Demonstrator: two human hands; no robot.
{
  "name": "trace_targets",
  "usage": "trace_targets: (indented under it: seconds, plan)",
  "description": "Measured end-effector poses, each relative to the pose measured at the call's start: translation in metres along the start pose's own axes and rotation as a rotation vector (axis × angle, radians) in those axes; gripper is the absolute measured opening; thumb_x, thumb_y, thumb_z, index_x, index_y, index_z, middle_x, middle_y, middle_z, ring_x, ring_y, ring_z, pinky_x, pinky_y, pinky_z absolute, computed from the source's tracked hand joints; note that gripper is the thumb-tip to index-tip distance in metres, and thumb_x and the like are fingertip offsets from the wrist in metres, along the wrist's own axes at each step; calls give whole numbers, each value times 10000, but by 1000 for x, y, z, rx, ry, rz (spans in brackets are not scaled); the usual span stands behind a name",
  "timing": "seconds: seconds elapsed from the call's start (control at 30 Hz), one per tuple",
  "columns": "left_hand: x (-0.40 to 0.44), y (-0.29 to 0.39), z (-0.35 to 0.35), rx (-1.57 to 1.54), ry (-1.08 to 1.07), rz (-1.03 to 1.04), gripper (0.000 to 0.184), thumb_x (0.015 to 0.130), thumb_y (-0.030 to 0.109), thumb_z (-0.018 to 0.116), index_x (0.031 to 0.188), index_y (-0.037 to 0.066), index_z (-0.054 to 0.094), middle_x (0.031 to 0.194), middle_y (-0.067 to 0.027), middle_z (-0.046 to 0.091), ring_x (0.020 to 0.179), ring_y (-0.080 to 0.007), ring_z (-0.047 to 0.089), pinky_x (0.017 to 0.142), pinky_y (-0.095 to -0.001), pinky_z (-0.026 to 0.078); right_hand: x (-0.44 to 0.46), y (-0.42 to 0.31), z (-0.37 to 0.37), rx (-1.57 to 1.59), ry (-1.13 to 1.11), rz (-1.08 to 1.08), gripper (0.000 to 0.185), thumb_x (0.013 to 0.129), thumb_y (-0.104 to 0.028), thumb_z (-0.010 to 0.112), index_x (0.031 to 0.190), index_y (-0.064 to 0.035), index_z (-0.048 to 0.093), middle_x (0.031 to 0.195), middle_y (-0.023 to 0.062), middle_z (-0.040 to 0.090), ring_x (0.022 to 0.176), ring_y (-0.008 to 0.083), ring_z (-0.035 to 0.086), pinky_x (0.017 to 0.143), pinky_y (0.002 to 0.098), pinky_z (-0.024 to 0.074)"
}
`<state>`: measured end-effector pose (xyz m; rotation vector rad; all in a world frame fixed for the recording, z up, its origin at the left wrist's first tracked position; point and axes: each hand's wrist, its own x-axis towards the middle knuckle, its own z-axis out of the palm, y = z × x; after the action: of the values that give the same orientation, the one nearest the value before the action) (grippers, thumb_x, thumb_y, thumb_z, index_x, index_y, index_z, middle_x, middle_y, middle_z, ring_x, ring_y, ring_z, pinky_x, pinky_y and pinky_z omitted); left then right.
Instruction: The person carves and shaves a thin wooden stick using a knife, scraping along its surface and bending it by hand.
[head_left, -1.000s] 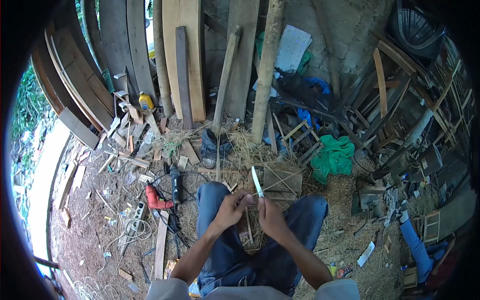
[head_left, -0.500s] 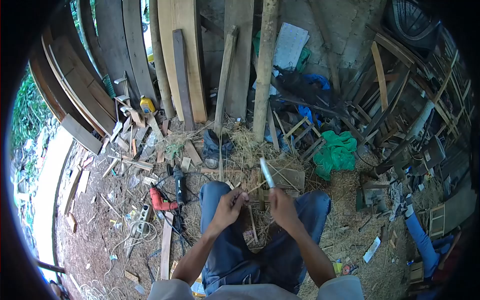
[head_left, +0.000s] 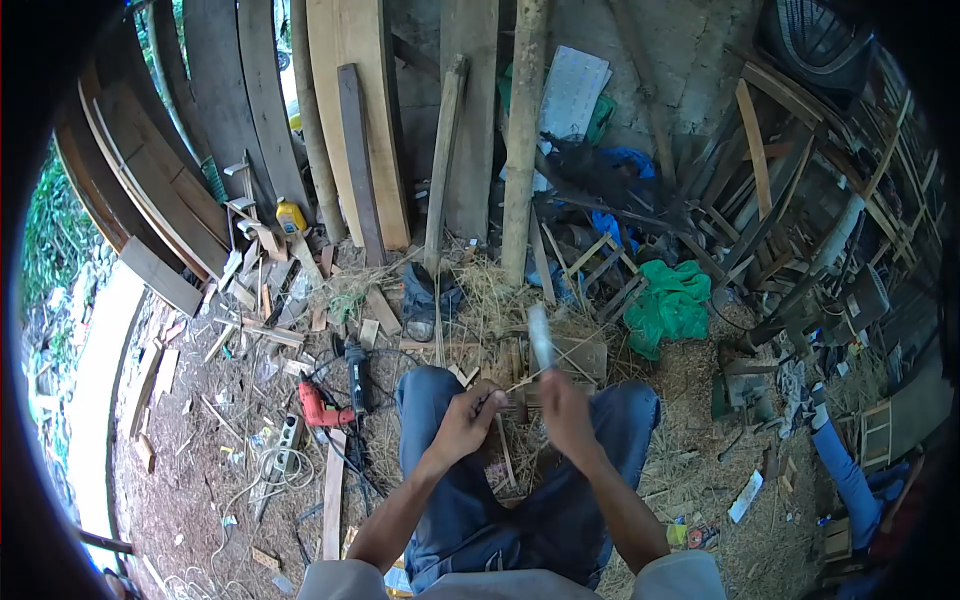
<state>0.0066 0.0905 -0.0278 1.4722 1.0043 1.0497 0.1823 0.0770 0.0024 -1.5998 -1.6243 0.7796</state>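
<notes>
We sit on the littered floor (head_left: 190, 500), our left hand (head_left: 465, 420) between the knees, its fingers drawn narrow in a pinch on a thin pale strip (head_left: 522, 382). The strip slants up and rightward out of the fingertips, towards our right hand (head_left: 568, 412), which is wrapped around a knife (head_left: 541, 338) with the blade pointing forward. Against a second ago, the right hand has moved outward: the two hands were close beside each other, and now a clear gap lies between them, crossed by the strip. The left hand has hardly shifted. The blade is blurred, so we take it to be in motion, which fits a stroke along the strip; whether its edge touches the strip, we cannot tell. The left hand looks to be the steady one while the right does the working. Beyond the knife lies a wooden block (head_left: 592, 358); off to our left lie a red drill (head_left: 322, 407) and a grinder (head_left: 356, 378), both untouched.
</notes>
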Motion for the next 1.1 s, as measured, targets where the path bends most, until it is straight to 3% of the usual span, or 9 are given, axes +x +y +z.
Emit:
trace_targets:
  seconds: [0.1,0.2,0.23,0.33,0.47,0.53,0.87,1.0,1.1]
  plan:
    - [-5,1,1,159,24,106,149,940,115,527,908,-27,560,652,-95,581,609,-99,534,567,-281,436,-6,15,25,-95,152,-272,208,950,-175,447,887,3,533,723,236,565,708,437,566,595,501,422]
    - [0,2,1,127,56,125,132,932,106,535,913,-20,569,645,-103,582,574,-125,541,549,-297,430,-8,8,17,-87,-64,-169,201,943,-171,459,895,7,539,722,234,574,694,435,574,594,503,420]
    - [-3,3,2,173,63,172,116,924,96,543,917,-17,570,646,-116,582,561,-152,551,546,-307,433,0,19,14,-45,95,-272,229,965,-177,439,869,20,504,690,225,555,616,391,573,563,447,416]
    - [-7,12,4,260,83,201,93,910,80,559,925,-11,570,651,-143,583,538,-201,559,535,-325,436,4,16,12,-51,281,-62,238,963,-170,446,831,23,495,660,218,539,583,390,548,543,433,409]
    - [-5,2,1,285,90,220,83,892,62,580,932,-9,564,658,-167,578,528,-257,561,514,-338,436,-6,7,22,-94,83,-252,240,961,-191,437,880,16,526,693,249,566,683,443,582,591,504,426]
    - [-5,8,3,310,93,231,79,889,58,582,931,-8,564,656,-163,581,532,-258,570,511,-335,436,0,-9,0,23,168,68,226,957,-166,441,865,30,506,728,277,561,721,465,566,614,516,415]
    - [-5,2,-2,303,173,270,76,879,57,597,918,-3,572,675,-160,602,554,-269,599,517,-335,450,-8,10,28,-193,128,-241,231,966,-188,433,874,9,511,723,236,575,694,435,571,582,500,408]
    - [-8,5,-4,355,149,305,69,879,56,595,904,-4,573,678,-152,609,577,-278,617,526,-336,461,1,6,9,-2,195,41,218,959,-175,436,881,12,519,745,266,569,724,462,563,611,522,404]
    - [-5,9,-3,357,185,286,62,883,55,586,906,2,563,680,-143,609,589,-277,625,534,-333,467,-6,11,24,-175,48,-250,244,971,-200,419,895,10,517,680,226,573,646,440,563,561,503,412]
